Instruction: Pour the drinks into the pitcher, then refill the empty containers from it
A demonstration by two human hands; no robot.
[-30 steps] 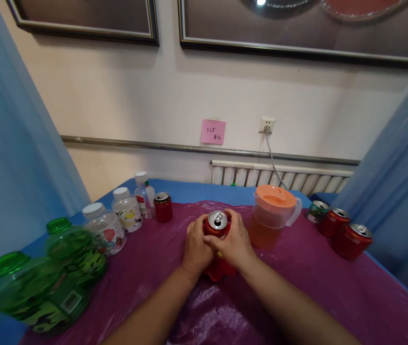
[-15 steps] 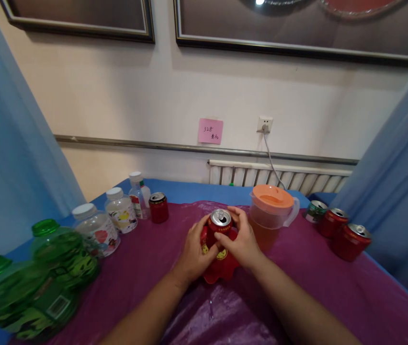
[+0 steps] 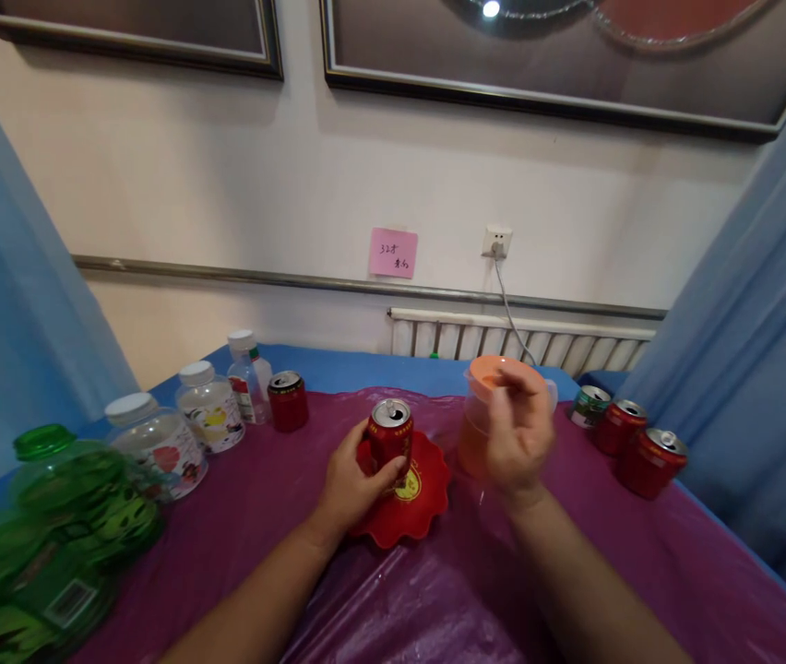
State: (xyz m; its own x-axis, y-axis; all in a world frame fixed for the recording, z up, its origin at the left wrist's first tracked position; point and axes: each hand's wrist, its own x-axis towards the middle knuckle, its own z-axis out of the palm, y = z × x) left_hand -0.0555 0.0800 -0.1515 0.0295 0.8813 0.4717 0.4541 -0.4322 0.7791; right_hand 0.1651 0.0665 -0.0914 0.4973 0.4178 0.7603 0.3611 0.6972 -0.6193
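Item, red can [image 3: 391, 433]: standing upright on the red plate [image 3: 431, 507], mid-table on the purple sheet [image 3: 434, 599]. Its top is now showing uncovered.

Item, left hand [image 3: 351, 480]: still wrapping the can's side, fingers closed around it and thumb in front. It is now steadying the can alone.

Item, right hand [image 3: 521, 433]: a moment ago I was holding the can with it too. I am now lifting it away to the right, in front of the orange-lidded pitcher [image 3: 470, 447]. The fingers are half curled and blurred, and I cannot tell whether they are pinching anything.

Judgement: the two-handed hold on the can is giving way to a one-handed one.

Item, three more cans [image 3: 618, 424]: sitting well apart at the right.
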